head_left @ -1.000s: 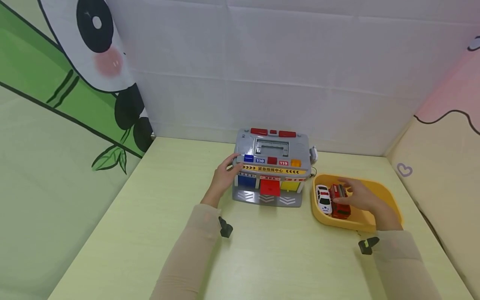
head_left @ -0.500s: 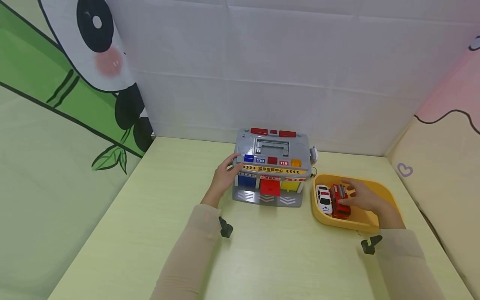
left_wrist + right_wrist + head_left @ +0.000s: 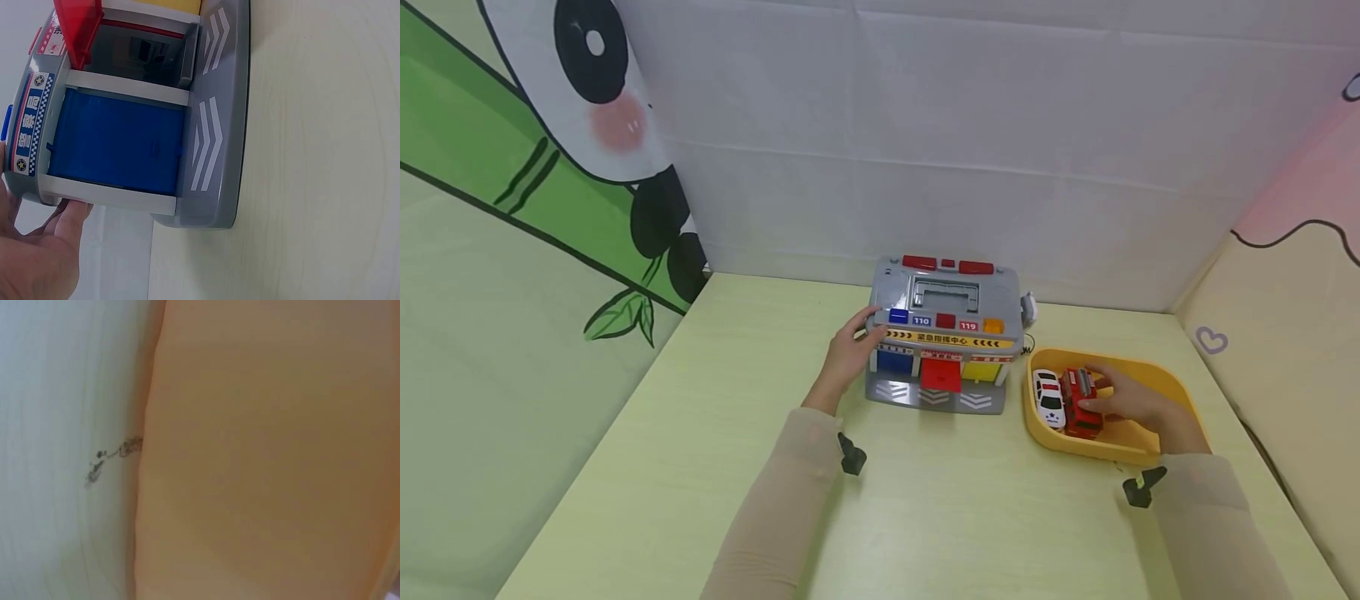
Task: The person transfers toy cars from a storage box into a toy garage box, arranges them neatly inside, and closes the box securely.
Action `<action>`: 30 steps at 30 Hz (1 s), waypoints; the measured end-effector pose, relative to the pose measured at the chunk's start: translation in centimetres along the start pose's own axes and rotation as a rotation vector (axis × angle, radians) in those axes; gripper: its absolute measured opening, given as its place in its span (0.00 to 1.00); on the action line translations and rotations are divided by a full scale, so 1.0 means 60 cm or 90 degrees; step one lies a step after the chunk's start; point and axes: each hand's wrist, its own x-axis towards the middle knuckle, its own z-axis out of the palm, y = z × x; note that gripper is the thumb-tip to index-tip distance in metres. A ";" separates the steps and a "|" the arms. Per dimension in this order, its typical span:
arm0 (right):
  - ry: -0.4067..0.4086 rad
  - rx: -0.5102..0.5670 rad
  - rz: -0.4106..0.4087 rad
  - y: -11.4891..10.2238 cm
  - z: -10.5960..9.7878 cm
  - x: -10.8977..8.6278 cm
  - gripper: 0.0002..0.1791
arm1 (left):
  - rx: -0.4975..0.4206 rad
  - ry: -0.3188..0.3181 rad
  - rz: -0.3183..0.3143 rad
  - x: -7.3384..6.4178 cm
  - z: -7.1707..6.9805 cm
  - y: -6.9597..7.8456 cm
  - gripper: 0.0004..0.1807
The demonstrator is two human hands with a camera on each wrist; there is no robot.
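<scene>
A grey toy emergency station (image 3: 891,287) with a carry handle stands near the back of the table. My left hand (image 3: 848,354) grips its front left corner, thumb in front. In the left wrist view the left hand (image 3: 47,259) has fingers against the station's side. The red door flap (image 3: 84,28) is tilted up over a dark bay; the blue door (image 3: 119,140) is lowered. My right hand (image 3: 1131,400) pinches a red toy fire truck (image 3: 1082,421) inside a yellow tray (image 3: 1161,379). Out of sight in the right wrist view, that hand shows only the tray wall (image 3: 269,450).
A white toy police car (image 3: 1048,400) lies in the tray, left of the fire truck. A small white piece (image 3: 1028,308) on a coiled cord (image 3: 1027,344) hangs at the station's right side. Behind the table (image 3: 970,508) rises a white cloth wall (image 3: 880,167).
My right hand shifted slightly right over the tray, then its fingers and thumb came in around the fire truck. The left hand and the station have stayed put.
</scene>
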 end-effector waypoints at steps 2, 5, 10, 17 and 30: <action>-0.013 0.026 0.008 0.002 -0.001 0.001 0.46 | 0.000 0.000 -0.001 0.000 0.000 0.000 0.27; -0.034 0.063 0.024 0.005 -0.002 0.001 0.47 | -0.003 -0.001 0.000 0.001 0.000 0.000 0.27; -0.048 0.119 0.054 0.013 -0.004 0.005 0.47 | -0.005 -0.002 0.002 0.001 -0.001 0.000 0.27; -0.043 0.194 0.054 0.026 -0.003 0.010 0.47 | -0.015 -0.008 0.013 -0.001 -0.002 0.000 0.27; -0.015 0.270 0.067 0.032 0.005 0.008 0.48 | -0.015 -0.006 0.009 -0.002 -0.001 0.002 0.27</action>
